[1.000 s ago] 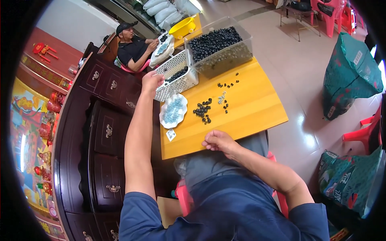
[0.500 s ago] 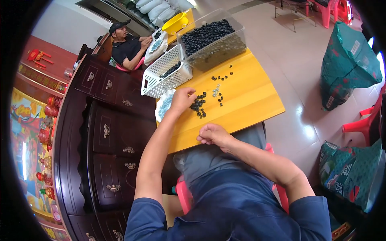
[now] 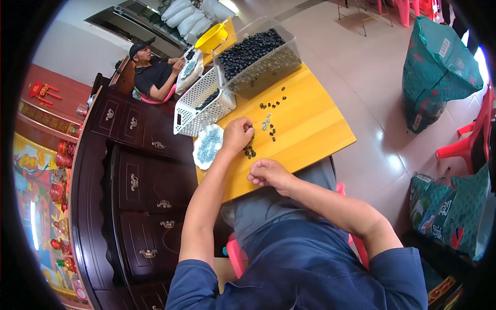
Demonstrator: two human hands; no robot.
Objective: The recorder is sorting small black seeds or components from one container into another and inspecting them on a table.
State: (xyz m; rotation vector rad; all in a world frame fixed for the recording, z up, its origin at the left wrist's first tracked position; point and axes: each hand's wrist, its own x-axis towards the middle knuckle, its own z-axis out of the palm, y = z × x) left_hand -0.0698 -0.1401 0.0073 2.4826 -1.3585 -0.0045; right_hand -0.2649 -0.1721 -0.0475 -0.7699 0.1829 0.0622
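My left hand is over a cluster of small black pieces on the yellow wooden table. Its fingers are bent down and closed at the pieces; the hand covers part of the cluster, and I cannot make out what is in the fingertips. Near the table's front edge, my right hand has its fingers curled in with the thumb against them; whatever they hold is hidden. Small clear pieces lie beyond the hands, with more loose black pieces around them. Left of my left hand sits a white scalloped dish of pale blue pieces.
A clear bin of black pieces and a white perforated basket stand at the table's far side. Farther back are a yellow basin and a seated person. Dark drawers border the left; green sacks stand right.
My left hand has moved over the black cluster and covers more of it. The right hand keeps its curled pose. The whole view has shifted slightly, showing more of the white dish.
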